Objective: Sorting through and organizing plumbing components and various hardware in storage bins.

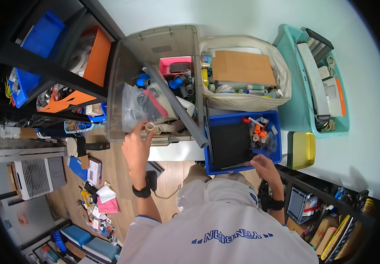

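Note:
My left hand [134, 145] pinches a cream plastic pipe fitting [150, 126] between thumb and fingers, above the front rim of a grey translucent storage box [158, 43]. In that box are blue pipe fittings [176, 82], clear plastic bags [132, 105] and a pink tray [165, 62]. A long grey plastic pipe [178, 105] leans across it, its open end past the front right corner. My right hand [265, 170] is at the front rim of a blue plastic bin [216, 170]; whether it grips anything is unclear. A black flat panel [229, 145] and small coloured fittings [259, 133] lie inside the bin.
A striped fabric basket [242, 99] with cardboard on top stands behind the blue bin. Right of it are a teal bin [292, 82] and a yellow tray [301, 150]. A black shelf frame [54, 71] with orange and blue bins stands left. Papers and parts litter the floor [117, 184].

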### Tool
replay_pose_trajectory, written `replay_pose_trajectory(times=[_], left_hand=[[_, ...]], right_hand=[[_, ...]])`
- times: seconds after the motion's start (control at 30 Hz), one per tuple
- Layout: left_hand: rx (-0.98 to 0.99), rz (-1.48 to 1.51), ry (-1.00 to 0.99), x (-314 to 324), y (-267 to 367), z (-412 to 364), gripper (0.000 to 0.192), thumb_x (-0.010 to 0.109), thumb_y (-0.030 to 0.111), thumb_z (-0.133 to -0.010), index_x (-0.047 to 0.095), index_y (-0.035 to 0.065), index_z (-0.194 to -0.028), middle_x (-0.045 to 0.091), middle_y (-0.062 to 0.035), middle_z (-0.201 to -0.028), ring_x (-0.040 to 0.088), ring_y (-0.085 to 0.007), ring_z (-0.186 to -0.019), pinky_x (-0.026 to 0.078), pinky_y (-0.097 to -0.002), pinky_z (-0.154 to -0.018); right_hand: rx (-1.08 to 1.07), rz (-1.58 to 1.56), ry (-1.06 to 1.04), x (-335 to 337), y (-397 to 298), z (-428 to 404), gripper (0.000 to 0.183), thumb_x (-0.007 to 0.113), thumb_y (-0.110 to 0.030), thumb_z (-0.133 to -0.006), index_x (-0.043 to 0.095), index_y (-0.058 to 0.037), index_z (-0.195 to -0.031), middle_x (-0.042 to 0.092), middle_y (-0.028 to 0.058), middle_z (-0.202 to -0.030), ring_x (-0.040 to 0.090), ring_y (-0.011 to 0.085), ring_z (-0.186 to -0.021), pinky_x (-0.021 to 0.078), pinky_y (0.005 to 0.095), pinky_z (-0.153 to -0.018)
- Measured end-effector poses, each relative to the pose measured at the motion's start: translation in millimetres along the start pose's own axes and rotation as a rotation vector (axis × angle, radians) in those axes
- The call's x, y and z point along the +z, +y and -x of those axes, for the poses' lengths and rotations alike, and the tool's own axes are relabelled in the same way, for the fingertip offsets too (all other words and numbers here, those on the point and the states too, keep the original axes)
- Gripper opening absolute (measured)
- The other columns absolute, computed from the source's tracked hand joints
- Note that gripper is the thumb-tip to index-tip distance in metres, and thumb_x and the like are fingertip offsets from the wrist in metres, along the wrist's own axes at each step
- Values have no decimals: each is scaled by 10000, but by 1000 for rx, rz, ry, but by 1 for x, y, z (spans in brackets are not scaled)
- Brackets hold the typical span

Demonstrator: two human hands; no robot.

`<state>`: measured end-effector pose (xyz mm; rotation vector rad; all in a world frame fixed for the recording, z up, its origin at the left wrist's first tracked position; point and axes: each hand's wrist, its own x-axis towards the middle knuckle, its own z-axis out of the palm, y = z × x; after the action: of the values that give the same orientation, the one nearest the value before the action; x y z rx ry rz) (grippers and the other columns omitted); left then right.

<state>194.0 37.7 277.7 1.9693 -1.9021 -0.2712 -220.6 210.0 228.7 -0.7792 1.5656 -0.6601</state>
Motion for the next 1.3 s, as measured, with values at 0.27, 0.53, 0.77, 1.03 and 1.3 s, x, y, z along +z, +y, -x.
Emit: replay_pose_trajectory(times=[0.27,0.53,0.77,1.03,1.3], left_hand=[[-105,-188,-209,42,-25,-39,374,875,358,-794,777,99,-1045,787,-83,-965,748,-338,-886,582,-441,-746],[-50,-280,-387,78,-34,-54,417,911,409,-734,811,97,-991,783,-124,-929,751,-334,-895,581,-452,-769],[35,-327,-482,81,-36,-58,407,901,408,-758,768,100,-989,758,-147,-967,743,-367,-907,578,-473,-769],[27,-96,-503,83,-38,-58,232,838,268,-810,810,98,-966,770,-145,-922,728,-370,-903,561,-472,-781],[91,-76,-268,83,-32,-48,239,771,259,-882,789,84,-1044,771,-131,-963,724,-363,-914,557,-464,-777]], right_hand=[[90,-51,165,18,9,23,254,686,-254,-1017,632,-8,-1050,794,100,-1034,449,18,-506,364,207,-441],[123,-108,271,30,17,38,232,678,-250,-1018,637,-27,-1063,792,98,-1036,444,20,-501,362,204,-443],[119,-106,274,35,18,39,248,688,-266,-1012,644,-31,-1076,789,91,-1033,459,21,-526,369,204,-457],[123,-114,254,31,23,37,278,692,-296,-1014,652,-27,-1071,789,75,-1034,474,29,-550,390,210,-481],[142,-96,261,22,34,40,299,695,-317,-1014,669,-28,-1086,783,70,-1031,516,34,-582,416,211,-492]])
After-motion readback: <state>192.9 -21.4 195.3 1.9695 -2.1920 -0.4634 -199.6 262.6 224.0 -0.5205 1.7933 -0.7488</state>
